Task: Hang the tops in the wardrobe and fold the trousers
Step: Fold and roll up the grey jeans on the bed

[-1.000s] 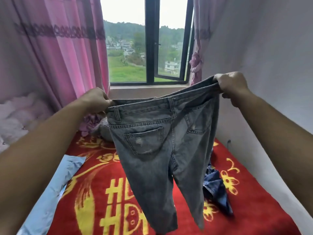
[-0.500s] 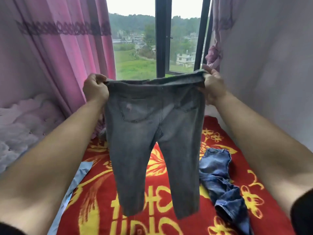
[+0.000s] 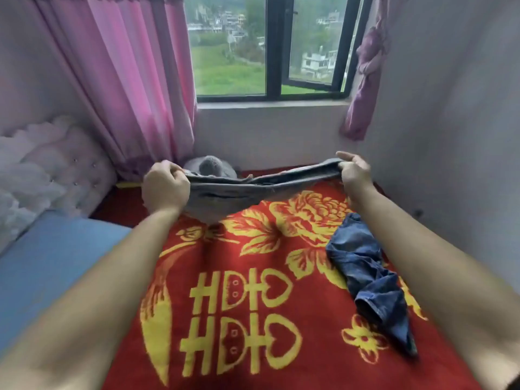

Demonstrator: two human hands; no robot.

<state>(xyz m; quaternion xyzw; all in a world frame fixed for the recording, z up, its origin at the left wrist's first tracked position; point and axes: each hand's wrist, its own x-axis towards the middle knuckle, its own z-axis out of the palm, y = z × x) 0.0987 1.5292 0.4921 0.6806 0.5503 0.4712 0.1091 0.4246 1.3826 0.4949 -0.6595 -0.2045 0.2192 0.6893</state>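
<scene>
Blue sheet (image 3: 56,249), lower left: flat, unused.
Left hand (image 3: 164,187), centre left: fingers curled round one end of the waistband.
Grey trousers (image 3: 253,184), mid-frame: stretched taut between both hands above the blanket; the legs are largely hidden. Probably held wide so they can be laid flat for folding.
Red blanket (image 3: 253,305), centre: the likely folding surface.
Right hand (image 3: 354,171), centre right: pinches the other waistband end.
Blue jeans (image 3: 368,277), lower right: crumpled on the blanket, not yet folded.
</scene>
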